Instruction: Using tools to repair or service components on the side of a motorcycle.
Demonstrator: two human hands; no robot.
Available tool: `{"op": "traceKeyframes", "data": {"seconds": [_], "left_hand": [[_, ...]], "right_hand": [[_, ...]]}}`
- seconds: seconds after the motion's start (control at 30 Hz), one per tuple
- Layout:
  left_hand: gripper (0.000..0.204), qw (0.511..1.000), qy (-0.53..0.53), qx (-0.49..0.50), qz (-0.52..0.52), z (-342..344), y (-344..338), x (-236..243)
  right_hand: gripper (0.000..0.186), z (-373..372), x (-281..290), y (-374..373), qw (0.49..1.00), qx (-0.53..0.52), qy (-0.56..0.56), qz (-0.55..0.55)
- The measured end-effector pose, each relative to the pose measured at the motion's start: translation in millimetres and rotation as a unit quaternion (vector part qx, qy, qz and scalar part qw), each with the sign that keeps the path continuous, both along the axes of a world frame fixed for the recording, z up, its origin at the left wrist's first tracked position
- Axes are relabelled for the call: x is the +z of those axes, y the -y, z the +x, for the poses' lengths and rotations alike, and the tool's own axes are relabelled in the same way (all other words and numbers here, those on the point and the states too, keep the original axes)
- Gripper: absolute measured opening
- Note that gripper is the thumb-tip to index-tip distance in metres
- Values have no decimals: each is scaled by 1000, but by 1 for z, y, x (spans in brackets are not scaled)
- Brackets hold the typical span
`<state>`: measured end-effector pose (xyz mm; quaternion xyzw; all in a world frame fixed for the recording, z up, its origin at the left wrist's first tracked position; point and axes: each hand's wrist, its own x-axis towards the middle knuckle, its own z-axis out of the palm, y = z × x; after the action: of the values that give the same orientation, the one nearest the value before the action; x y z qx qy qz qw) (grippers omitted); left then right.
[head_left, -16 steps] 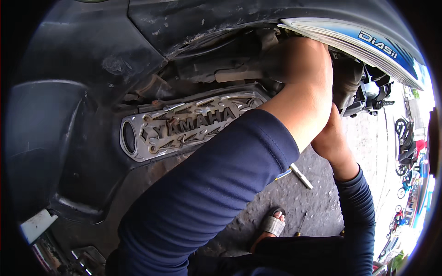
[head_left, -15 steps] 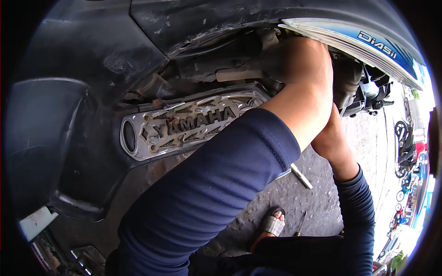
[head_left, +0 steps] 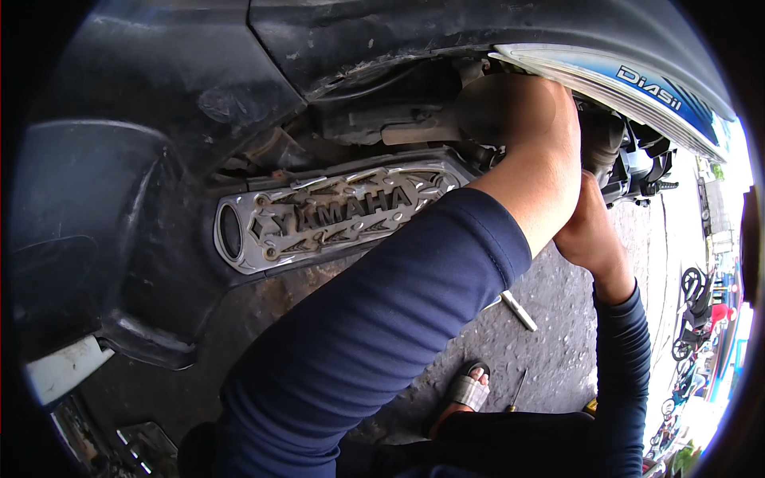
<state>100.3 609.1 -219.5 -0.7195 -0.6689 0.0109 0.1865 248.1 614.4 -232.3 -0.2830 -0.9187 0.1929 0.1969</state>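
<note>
My left hand [head_left: 530, 111] reaches in under the body panel of a motor scooter, above a grey metal cover [head_left: 335, 209] with raised lettering. That hand is smeared and its fingers do not show. Below the scooter's blue-and-white striped side panel [head_left: 637, 88] is my right hand [head_left: 594, 235], close to dark engine parts [head_left: 604, 147]. My left forearm hides the right hand's fingers, so what either hand holds is out of sight. Dark blue sleeves cover both forearms.
Black body panels [head_left: 135, 48] fill the upper left. On the rough grey ground lie a pale metal bar [head_left: 519, 311] and a thin screwdriver-like tool [head_left: 519, 392], near my sandalled foot [head_left: 468, 388]. Parked motorbikes [head_left: 692, 307] and a person in red [head_left: 721, 313] appear at far right.
The view has shifted slightly, so the scooter sits a little further right and mostly lower. My right hand has moved slightly right; both hands stay by the engine area.
</note>
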Motion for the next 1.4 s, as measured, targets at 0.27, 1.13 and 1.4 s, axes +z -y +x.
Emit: {"op": "traceKeyframes", "data": {"seconds": [0.27,1.13,1.4], "left_hand": [[41,1000,14,8,-10,9,-7,1],[17,983,102,-4,153,-98,58,-30],[22,926,273,-2,261,-51,-4,-48]], "right_hand": [[17,2,6,1,992,-39,-12,-119],[12,13,-5,-19,997,-24,18,-71],[21,11,-2,-19,996,-41,-8,-75]]}}
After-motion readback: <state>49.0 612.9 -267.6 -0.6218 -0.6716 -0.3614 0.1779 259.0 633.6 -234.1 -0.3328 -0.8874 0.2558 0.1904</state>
